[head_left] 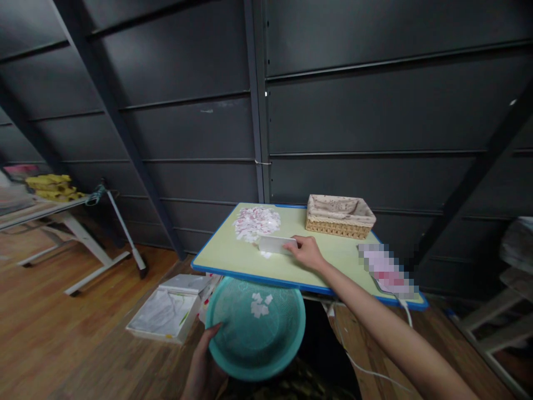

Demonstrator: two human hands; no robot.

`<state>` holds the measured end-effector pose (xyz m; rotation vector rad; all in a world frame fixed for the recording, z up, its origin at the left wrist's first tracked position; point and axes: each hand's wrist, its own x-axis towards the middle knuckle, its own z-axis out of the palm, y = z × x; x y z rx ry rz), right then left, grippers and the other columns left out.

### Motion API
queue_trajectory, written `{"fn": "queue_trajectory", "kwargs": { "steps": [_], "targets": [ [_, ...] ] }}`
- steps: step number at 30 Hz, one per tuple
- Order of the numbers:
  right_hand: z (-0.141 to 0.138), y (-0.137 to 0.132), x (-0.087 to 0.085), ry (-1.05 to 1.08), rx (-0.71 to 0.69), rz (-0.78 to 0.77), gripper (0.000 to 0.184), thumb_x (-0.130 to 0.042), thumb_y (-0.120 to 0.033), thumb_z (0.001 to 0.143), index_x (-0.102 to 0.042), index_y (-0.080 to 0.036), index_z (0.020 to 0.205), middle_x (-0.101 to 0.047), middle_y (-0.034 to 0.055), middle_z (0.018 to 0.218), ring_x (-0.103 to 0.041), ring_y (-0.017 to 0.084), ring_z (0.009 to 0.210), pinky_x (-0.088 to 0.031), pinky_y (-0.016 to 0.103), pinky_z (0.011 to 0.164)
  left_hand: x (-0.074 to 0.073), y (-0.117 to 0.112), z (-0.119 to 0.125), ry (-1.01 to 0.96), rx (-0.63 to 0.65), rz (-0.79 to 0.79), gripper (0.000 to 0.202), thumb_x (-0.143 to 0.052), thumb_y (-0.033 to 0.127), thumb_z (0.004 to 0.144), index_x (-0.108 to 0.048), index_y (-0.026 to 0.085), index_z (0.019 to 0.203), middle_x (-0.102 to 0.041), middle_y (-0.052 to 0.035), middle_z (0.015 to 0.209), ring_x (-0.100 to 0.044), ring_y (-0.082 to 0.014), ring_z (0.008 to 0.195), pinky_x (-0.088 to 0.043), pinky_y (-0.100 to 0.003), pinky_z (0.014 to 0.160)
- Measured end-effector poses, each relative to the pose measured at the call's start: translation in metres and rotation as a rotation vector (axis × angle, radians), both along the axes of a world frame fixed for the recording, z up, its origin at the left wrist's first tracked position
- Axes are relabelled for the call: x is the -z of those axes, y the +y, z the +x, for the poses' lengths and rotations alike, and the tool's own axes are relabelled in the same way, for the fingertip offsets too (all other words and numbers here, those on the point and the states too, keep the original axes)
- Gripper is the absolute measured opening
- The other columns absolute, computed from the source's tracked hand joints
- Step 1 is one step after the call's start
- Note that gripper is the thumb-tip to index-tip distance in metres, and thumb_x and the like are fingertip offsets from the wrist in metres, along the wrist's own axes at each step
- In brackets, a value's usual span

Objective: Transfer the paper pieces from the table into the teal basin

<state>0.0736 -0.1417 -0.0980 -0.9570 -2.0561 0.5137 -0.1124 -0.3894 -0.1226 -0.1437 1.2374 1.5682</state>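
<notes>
My left hand (pixel 207 355) grips the rim of a teal plastic basket (pixel 266 347), tilted below the table's front edge. Inside the basket lie several white paper scraps (pixel 260 305). Above it, my right hand (pixel 307 251) holds a flat white rectangular card (pixel 273 244) on edge against the yellow-green tabletop. A few white bits (pixel 265 255) lie at the card's lower edge. Just beyond the card is a spread pile of torn white and pinkish paper scraps (pixel 257 222).
A cloth-lined wicker basket (pixel 339 228) stands at the back right of the blue-edged table (pixel 225 253). A blurred-out device (pixel 387 269) with a white cable lies at the right. An open white box (pixel 164 314) sits on the floor at left, near another table (pixel 75 208).
</notes>
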Motion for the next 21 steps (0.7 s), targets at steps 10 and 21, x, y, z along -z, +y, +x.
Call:
{"fn": "queue_trajectory", "kwargs": {
  "steps": [10, 21],
  "targets": [
    [0.000, 0.010, 0.005, 0.076, -0.112, -0.187, 0.036, -0.057, -0.046, 0.073, -0.054, -0.016, 0.054, -0.046, -0.0032, 0.051, -0.036, 0.009, 0.051, -0.022, 0.022, 0.047, 0.003, 0.004, -0.004, 0.042, 0.050, -0.012, 0.053, -0.061, 0.015, 0.074, -0.056, 0.008, 0.127, -0.076, -0.0068, 0.062, -0.074, -0.0341, 0.074, -0.057, -0.055, 0.075],
    [0.000, 0.010, 0.003, 0.188, -0.260, -0.453, 0.046, -0.072, -0.057, 0.058, -0.058, -0.013, 0.054, -0.049, -0.0013, 0.050, -0.039, 0.009, 0.049, -0.028, 0.022, 0.044, 0.009, 0.003, -0.002, 0.065, 0.056, 0.120, 0.020, -0.060, 0.015, 0.078, -0.065, 0.011, 0.096, -0.077, -0.0053, 0.065, -0.074, -0.0261, 0.067, -0.058, -0.047, 0.079]
  ]
}}
